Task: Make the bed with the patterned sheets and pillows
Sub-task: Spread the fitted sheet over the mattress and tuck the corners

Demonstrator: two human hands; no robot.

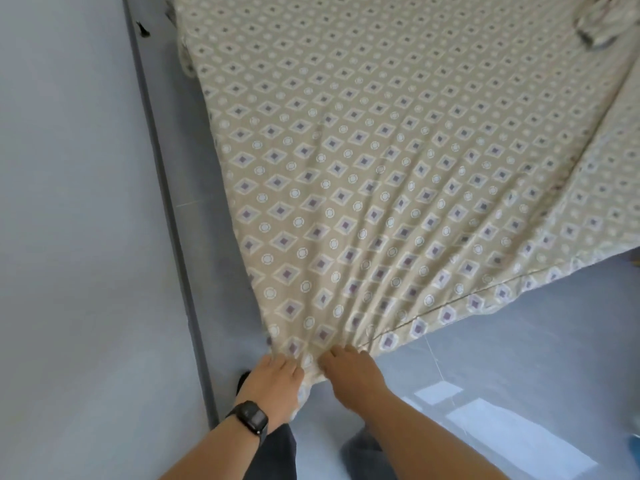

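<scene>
We gripped the patterned sheet (363,150) corner, left hand (275,379) and right hand (349,370) clenched; fingertips hidden under bunched cloth.

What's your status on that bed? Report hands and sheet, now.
Left hand and right hand both gripping the patterned sheet at its near corner, bunched. Sheet spread over the bed, creased toward the grip. Nothing in the way.

Pale grey-blue wall (69,202) on the left, with a small dark mark (143,29) near the top. Darker grey baseboard (173,216) runs along its foot. Glossy grey-blue floor (519,341), with bright window-light patches (512,441) reflected at lower right.
</scene>
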